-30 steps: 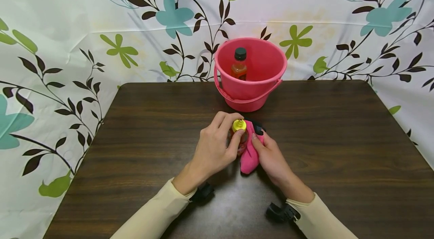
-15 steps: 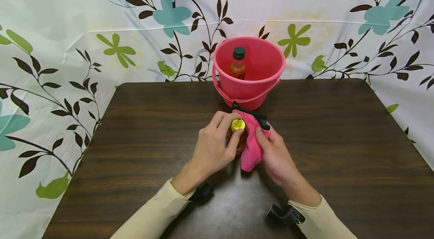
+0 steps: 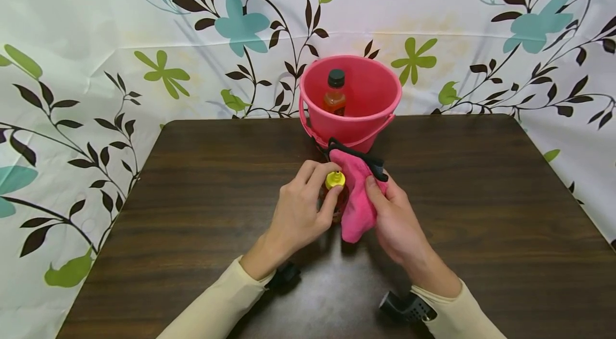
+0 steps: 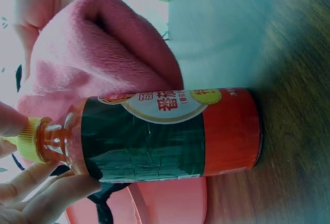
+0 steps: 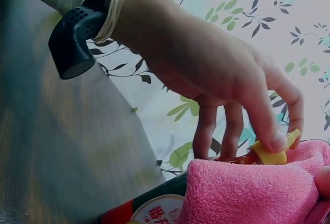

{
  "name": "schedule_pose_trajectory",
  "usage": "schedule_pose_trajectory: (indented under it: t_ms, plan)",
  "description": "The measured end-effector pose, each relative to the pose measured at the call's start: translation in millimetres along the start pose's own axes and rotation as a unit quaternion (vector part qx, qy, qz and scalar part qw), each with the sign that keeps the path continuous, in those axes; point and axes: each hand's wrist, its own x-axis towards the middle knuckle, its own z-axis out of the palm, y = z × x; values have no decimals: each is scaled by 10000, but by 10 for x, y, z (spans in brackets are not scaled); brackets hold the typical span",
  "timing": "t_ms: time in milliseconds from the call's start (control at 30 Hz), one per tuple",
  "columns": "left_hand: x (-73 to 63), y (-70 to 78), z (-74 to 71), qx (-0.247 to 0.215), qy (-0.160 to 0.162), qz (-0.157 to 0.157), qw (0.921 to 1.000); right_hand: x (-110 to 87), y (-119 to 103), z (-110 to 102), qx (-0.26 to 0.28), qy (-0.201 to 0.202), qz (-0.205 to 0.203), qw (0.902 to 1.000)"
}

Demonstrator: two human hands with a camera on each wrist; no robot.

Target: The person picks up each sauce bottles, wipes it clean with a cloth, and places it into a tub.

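Observation:
My left hand (image 3: 298,205) pinches the yellow nozzle cap (image 3: 335,179) of a sauce bottle (image 4: 149,136). The bottle stands upright on the table and has a dark green and red label with Chinese characters. In my right hand (image 3: 399,221) is a fluffy pink cloth (image 3: 358,200) with a black edging (image 3: 358,154), gripped between thumb and fingers. The cloth hangs folded against the bottle's right side, covering part of it in the right wrist view. Most of the right hand's fingers are hidden behind the cloth in the head view.
A pink bucket (image 3: 344,129) stands just beyond the hands, near the back edge of the dark wooden table (image 3: 207,194). Inside it is a bottle with a black cap (image 3: 335,98). A floral sheet (image 3: 269,2) hangs behind the table.
The cloth has spread out, its black edging now reaching up toward the bucket. My right hand has shifted slightly right and turned with it. My left hand stays on the cap.

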Motion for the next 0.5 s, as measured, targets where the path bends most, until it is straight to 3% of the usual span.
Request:
schedule_pose_trajectory:
  t_ms: [500]
  plan:
    - [5,-1,-14,-20,-46,-87,9999,-81,-216,24,203,111,-302,9993]
